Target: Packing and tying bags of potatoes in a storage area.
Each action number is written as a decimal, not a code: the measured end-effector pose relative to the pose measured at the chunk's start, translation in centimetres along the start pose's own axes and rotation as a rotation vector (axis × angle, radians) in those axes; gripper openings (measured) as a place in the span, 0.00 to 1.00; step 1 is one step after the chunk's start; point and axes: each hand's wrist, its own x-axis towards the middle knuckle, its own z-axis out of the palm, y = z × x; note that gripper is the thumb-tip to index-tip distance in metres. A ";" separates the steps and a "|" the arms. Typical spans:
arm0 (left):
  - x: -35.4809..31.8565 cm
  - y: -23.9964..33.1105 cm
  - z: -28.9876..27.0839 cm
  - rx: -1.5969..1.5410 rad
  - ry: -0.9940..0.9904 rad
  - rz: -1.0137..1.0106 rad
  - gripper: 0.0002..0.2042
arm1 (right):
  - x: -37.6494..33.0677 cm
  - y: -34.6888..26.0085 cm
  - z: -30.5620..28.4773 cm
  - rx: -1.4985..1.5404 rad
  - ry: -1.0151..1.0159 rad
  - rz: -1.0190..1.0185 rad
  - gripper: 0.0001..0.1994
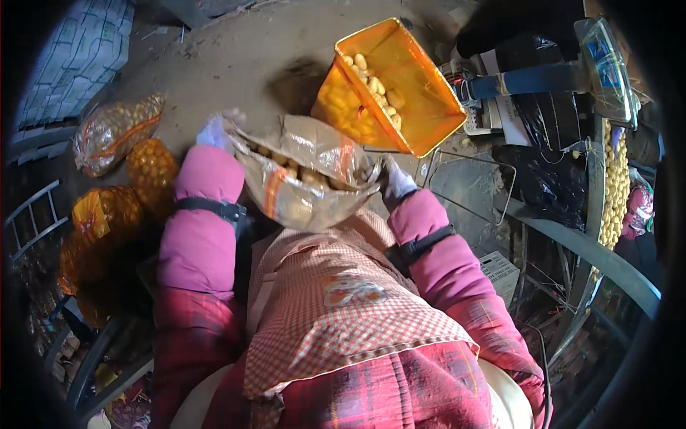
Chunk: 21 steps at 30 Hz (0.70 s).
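Holding the clear plastic bag (pixel 304 179) of peanuts open at centre, my left hand (pixel 214 132) and right hand (pixel 395 179) both pinch its rim. Orange scoop (pixel 389 86) tips at one o'clock; a slack rim could spill peanuts.

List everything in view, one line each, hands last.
clear plastic bag: 1, clear with an orange stripe, holds pale round pieces, centre, held open between both hands
orange tray: 1, orange, tilted above the bag, a few pale pieces inside
filled bags: several, clear and orange net, piled at left
checked apron: 1, red and white, lower centre
metal frame: 1, dark, right side
left hand: 1, light glove, grips the bag's left edge
right hand: 1, light glove, grips the bag's right edge
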 end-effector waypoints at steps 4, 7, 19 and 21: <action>-2.3 0.0 -2.7 0.157 0.035 0.133 0.17 | 1.7 0.8 0.4 0.360 0.052 0.186 0.18; -6.2 -0.4 -5.0 0.297 0.050 -0.020 0.33 | 0.5 -0.2 0.4 0.381 0.155 0.101 0.10; -11.9 -11.1 -7.4 0.122 0.142 -0.115 0.36 | -1.7 -2.8 0.8 -0.029 0.195 -0.152 0.10; -11.6 -10.1 -7.8 0.210 0.188 -0.094 0.37 | -1.6 -2.8 0.8 0.272 0.175 -0.142 0.15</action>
